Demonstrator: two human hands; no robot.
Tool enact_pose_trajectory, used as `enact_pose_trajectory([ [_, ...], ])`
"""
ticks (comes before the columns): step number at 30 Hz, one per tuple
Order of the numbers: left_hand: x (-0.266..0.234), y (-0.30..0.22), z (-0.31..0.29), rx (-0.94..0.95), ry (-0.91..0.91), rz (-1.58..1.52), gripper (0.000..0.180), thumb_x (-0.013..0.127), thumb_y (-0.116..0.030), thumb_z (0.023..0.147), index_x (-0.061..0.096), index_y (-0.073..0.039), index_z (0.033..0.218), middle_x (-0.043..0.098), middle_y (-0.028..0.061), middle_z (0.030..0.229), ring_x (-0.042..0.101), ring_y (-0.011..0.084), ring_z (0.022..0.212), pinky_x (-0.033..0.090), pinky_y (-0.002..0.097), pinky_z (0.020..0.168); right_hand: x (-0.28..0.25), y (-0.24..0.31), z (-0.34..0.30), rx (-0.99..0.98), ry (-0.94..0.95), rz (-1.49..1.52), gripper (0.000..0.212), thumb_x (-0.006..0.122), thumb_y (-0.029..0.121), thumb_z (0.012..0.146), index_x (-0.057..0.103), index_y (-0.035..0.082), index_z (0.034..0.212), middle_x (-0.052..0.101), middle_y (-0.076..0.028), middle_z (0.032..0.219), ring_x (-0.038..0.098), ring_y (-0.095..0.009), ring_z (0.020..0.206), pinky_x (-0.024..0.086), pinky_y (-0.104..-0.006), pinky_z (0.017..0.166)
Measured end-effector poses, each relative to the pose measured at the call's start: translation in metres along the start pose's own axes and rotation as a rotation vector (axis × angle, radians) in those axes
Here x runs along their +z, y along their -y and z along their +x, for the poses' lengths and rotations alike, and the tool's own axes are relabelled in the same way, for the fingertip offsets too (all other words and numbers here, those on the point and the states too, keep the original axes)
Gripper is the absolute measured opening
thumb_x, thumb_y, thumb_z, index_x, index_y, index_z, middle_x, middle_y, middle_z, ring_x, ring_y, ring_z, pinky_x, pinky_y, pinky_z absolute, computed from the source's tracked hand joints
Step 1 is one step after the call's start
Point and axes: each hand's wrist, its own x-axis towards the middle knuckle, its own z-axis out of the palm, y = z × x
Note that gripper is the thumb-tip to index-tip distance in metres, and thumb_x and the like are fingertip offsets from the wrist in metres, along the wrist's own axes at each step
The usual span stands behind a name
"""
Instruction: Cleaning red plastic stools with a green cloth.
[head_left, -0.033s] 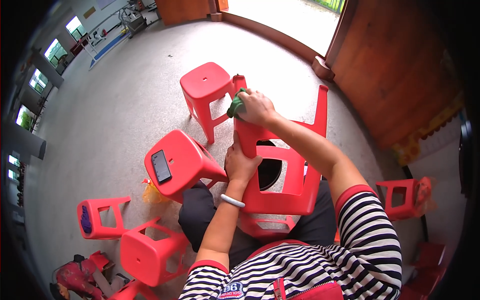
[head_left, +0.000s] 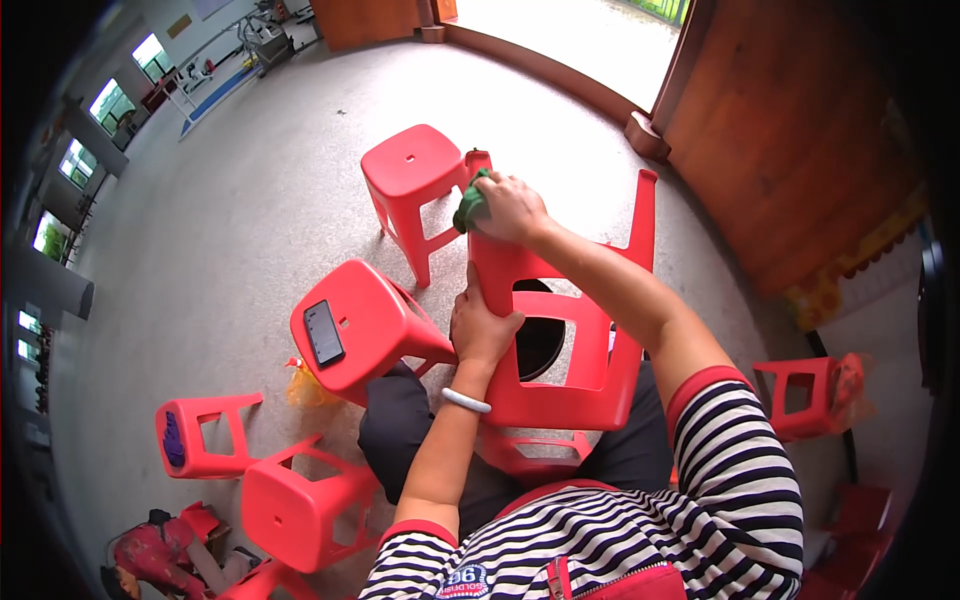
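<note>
A red plastic stool (head_left: 550,408) lies tipped over my lap, its legs pointing away from me. My left hand (head_left: 483,328) grips its left leg partway along, thumb on the inner side. Near the far end of that same leg, my right hand (head_left: 512,210) presses a bunched green cloth (head_left: 470,203) around the plastic. Part of the cloth is hidden under my fingers. Through the stool's openings a dark round object (head_left: 540,345) shows below; its kind I cannot make out.
Upright red stools stand ahead (head_left: 412,160) and left (head_left: 380,325), the nearer bearing a phone (head_left: 323,332). More stools lie lower left, one with a purple cloth (head_left: 173,440). A yellow plastic bag (head_left: 310,385) is beside them. Another person (head_left: 155,555) is lower left. A wooden door (head_left: 780,130) stands right.
My right hand and the green cloth have shifted very slightly toward the far end of the stool leg. My left hand keeps its hold.
</note>
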Motion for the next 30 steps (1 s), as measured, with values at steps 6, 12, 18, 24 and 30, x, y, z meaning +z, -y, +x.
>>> enact_pose_trajectory([
  [6,0.007,-0.004,0.004,-0.036,-0.014,0.018,0.11,0.076,-0.029,0.065,0.02,-0.015,0.158,0.058,0.0281,0.119,0.06,0.0452,0.11,0.05,0.0489,0.098,0.002,-0.006,0.045,0.123,0.001,-0.011,0.046,0.075,0.03,0.075,0.066,0.017,0.118,0.062,-0.008,0.125,0.06,-0.033,0.118,0.052,-0.042,0.098],
  [12,0.002,-0.006,0.004,-0.06,0.016,0.008,0.11,0.077,-0.028,0.066,0.018,-0.017,0.158,0.057,0.0285,0.118,0.06,0.0464,0.109,0.049,0.0503,0.098,-0.002,0.006,0.001,0.012,0.065,-0.074,0.048,0.078,0.028,0.071,0.066,0.016,0.116,0.064,-0.007,0.12,0.062,-0.029,0.113,0.054,-0.0397,0.095],
  [18,0.003,-0.003,-0.003,-0.053,0.012,0.037,0.109,0.078,-0.03,0.068,0.017,-0.02,0.158,0.058,0.0299,0.119,0.059,0.0492,0.109,0.05,0.0518,0.097,-0.038,0.034,-0.037,-0.075,0.172,-0.182,0.046,0.075,0.029,0.072,0.068,0.014,0.115,0.065,-0.01,0.115,0.064,-0.031,0.109,0.054,-0.0417,0.093],
  [24,0.005,-0.006,-0.004,-0.008,-0.06,0.083,0.108,0.082,-0.036,0.07,0.021,-0.016,0.158,0.062,0.0313,0.113,0.061,0.0482,0.107,0.05,0.0542,0.093,-0.072,-0.022,-0.05,0.201,0.285,0.385,0.051,0.082,0.03,0.066,0.072,0.017,0.115,0.075,-0.011,0.097,0.072,-0.026,0.093,0.057,-0.0375,0.084],
  [30,0.001,0.045,0.02,0.142,-0.163,-0.014,0.106,0.076,-0.039,0.07,0.021,-0.014,0.157,0.057,0.0297,0.13,0.059,0.0454,0.116,0.048,0.0518,0.098,-0.136,-0.103,-0.117,0.388,-0.178,1.266,0.029,0.08,0.01,0.08,0.071,0.004,0.107,0.074,-0.006,0.096,0.07,-0.014,0.084,0.057,-0.0285,0.077],
])
